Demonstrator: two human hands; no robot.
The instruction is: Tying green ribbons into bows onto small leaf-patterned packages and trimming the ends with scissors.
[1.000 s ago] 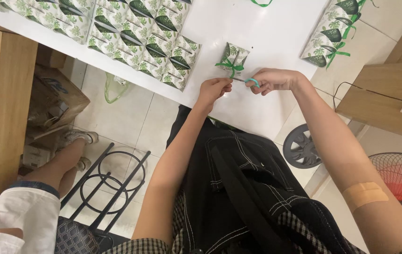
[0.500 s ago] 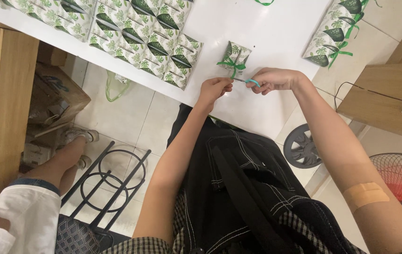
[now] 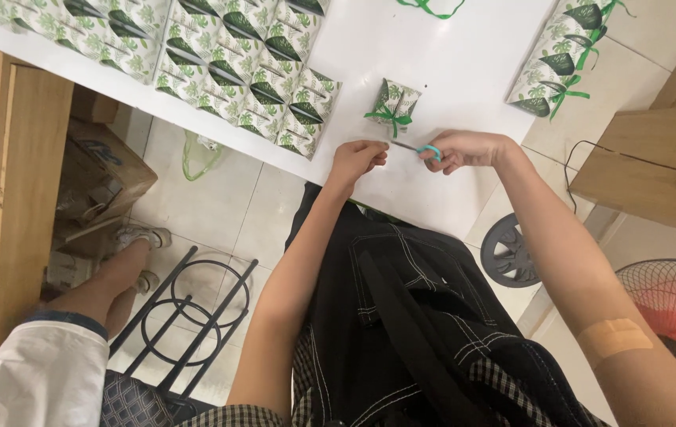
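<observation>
We gripped small scissors (image 3: 425, 149) in our right hand (image 3: 468, 149); left hand (image 3: 358, 156) pinched ribbon from the leaf-print box (image 3: 393, 105) on the white table (image 3: 464, 71). Risk: tugging could loosen the bow.

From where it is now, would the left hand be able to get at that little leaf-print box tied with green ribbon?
Probably yes. The left hand sits just short of the small box on the white table, with only bare tabletop between. The right hand, holding scissors, stays off to the side.
</observation>
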